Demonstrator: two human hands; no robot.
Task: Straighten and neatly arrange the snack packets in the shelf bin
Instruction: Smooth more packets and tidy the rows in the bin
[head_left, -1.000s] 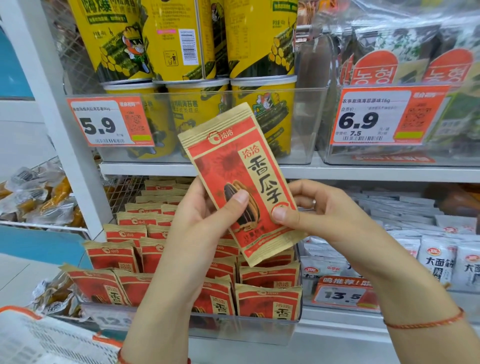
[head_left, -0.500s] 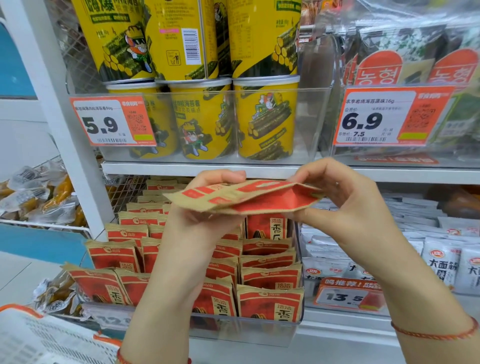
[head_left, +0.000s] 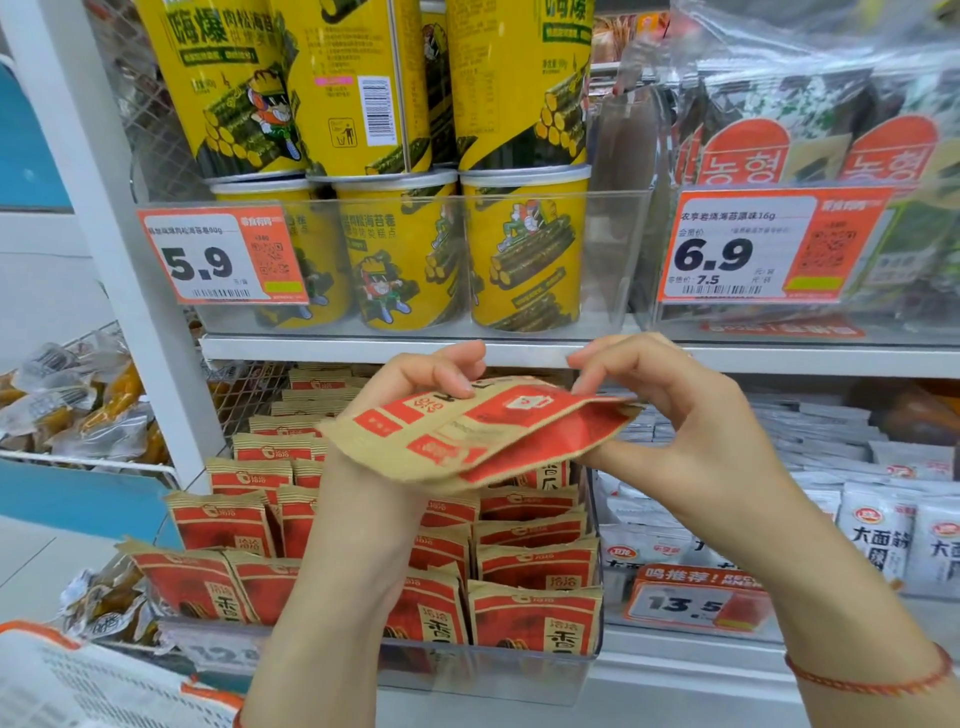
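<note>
**shelfstacker22:** Shop aisle, white shelving, clear bins. The shelf bin (head_left: 545, 670) on the lower shelf holds rows of red and tan snack packets (head_left: 530, 618), mostly upright and facing out, though the front-left ones lean. One packet (head_left: 467, 436) is out of the bin, held in the air just above those rows. How would you handle it?

**aisle9_anna:** Looks light and floppy to me, thin crinkly paper-type pouch with loose stuff inside, so it'll bend if you only hold one end. Not fragile, a bit slick maybe. Take it by the sealed edges, which is roughly what's happening: left hand (head_left: 415, 395) pinches the upper edge with curled fingers, right hand (head_left: 675, 415) has its grip clamped on the right end, thumb under, fingers on top.

**shelfstacker22:** Orientation?

**aisle9_anna:** Lying nearly flat, back side up, long axis running left to right, the crimped end pointing left. I'd guess it needs standing up, front facing out, before it drops into a row. Yellow canisters (head_left: 519, 260) sit in the bin on the shelf above.
</note>
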